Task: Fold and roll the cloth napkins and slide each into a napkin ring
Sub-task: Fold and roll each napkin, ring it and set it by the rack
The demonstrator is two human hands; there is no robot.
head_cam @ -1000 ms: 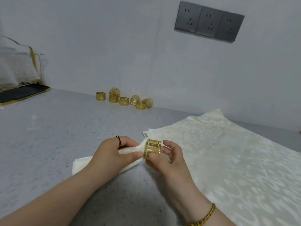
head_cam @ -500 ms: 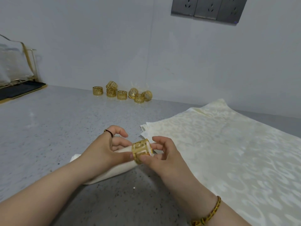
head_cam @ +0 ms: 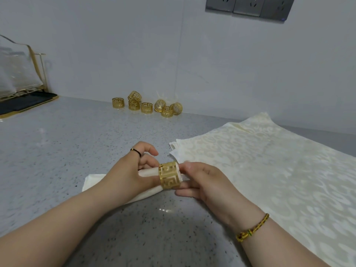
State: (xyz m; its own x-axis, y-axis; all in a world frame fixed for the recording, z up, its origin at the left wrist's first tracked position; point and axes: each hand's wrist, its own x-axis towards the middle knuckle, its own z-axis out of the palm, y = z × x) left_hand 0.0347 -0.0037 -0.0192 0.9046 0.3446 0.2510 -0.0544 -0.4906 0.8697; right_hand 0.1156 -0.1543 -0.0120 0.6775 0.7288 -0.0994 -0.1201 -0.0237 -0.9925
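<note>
At frame centre, the left hand [head_cam: 127, 177] grips the soft rolled napkin [head_cam: 95, 181] just beside the rigid napkin ring [head_cam: 169, 175]. The right hand [head_cam: 205, 181] pinches that ring.

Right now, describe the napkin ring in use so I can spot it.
On the grey counter, left of the spread cream cloth, the left hand grips a rolled napkin. The gold ring sits around that roll, held by the right hand; the spare rings lie loose by the wall.
</note>
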